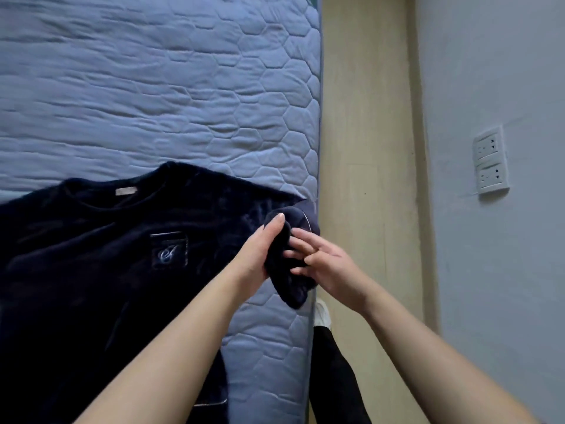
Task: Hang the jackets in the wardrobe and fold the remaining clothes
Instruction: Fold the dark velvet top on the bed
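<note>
A dark navy velvet top (91,264) lies face up on the blue quilted mattress (153,87), its neck toward the far side and a small chest pocket with an embroidered emblem (168,250) showing. Its right sleeve (290,283) is bunched near the mattress's right edge. My left hand (260,255) grips the sleeve from the left, thumb on top. On the sleeve's other side, my right hand (321,261) presses its spread fingers into the fabric and pinches it.
Right of the mattress edge runs a strip of pale wooden floor (367,148), then a grey wall with a double white socket (490,160). My leg in dark trousers and a white shoe (322,312) stand beside the bed.
</note>
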